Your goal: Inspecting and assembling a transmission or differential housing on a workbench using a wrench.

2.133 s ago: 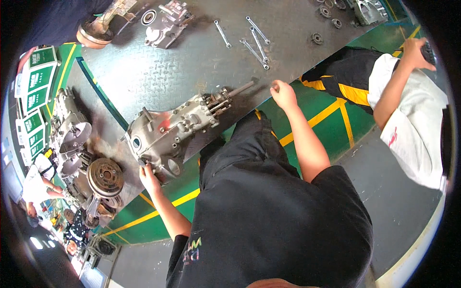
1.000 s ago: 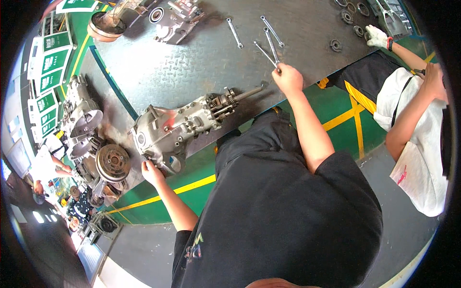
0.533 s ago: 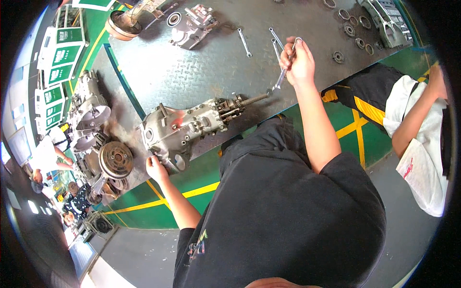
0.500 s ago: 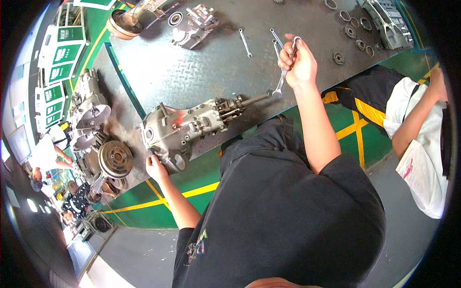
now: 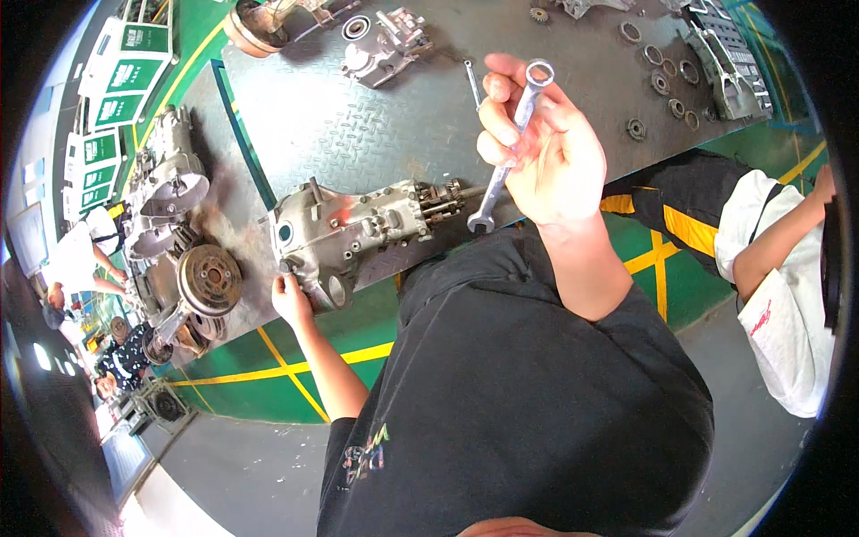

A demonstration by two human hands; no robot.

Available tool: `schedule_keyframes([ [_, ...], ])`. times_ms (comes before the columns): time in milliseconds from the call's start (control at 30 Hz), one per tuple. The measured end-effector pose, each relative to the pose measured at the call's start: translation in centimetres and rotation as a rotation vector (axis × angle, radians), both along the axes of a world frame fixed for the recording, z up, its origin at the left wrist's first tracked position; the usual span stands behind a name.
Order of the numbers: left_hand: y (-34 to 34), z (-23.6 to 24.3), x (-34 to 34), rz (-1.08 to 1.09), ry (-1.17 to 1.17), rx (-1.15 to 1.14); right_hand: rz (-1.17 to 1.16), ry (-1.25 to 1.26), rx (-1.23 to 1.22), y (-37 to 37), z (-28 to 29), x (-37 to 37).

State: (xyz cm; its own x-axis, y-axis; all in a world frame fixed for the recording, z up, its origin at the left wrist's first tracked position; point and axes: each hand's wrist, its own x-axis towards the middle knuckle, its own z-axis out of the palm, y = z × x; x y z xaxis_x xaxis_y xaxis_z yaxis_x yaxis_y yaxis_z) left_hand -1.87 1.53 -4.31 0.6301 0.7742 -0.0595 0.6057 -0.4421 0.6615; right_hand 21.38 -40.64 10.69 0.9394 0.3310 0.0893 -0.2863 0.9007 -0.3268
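A combination wrench (image 5: 526,107) is gripped in my right hand (image 5: 555,161), raised over the near edge of the bench. Its ring end points up and away, and its open jaw hangs down beside the gearbox shaft. On the bench's near left lies a grey metal gearbox (image 5: 327,228) on its side, with gears and a shaft at its right end. My left hand (image 5: 291,300) has its fingers closed at a small dark stub on the gearbox's near left edge. Behind my right fingers lies another wrench (image 5: 472,82) on the bench.
The bench (image 5: 295,116) has a patterned steel top. Several ring gears (image 5: 660,82) and a metal housing (image 5: 720,76) lie at the far right. A gear casing (image 5: 385,49) stands at the back. Brake drums (image 5: 210,280) are at left. Another person (image 5: 778,277) stands at right.
My right hand has come nearer and lifted the wrench, turning its palm more into view. My left hand stays at the gearbox. The whole view has shifted slightly.
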Motion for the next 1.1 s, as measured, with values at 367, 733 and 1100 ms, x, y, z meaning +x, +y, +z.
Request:
schedule_keyframes([
  [367, -0.5, 0.6, 0.0, -0.010, -0.011, -0.149, 0.068, -0.067, -1.237, 2.4, -8.3, 0.0],
  [733, -0.8, 1.0, 0.4, 0.001, -0.066, -0.107, 0.538, 0.275, -1.708, -4.0, -23.3, -8.3],
  [1100, -1.2, 1.9, 0.5, -0.014, -0.078, -0.213, 0.656, -0.921, -1.943, 10.7, -12.4, -4.3],
])
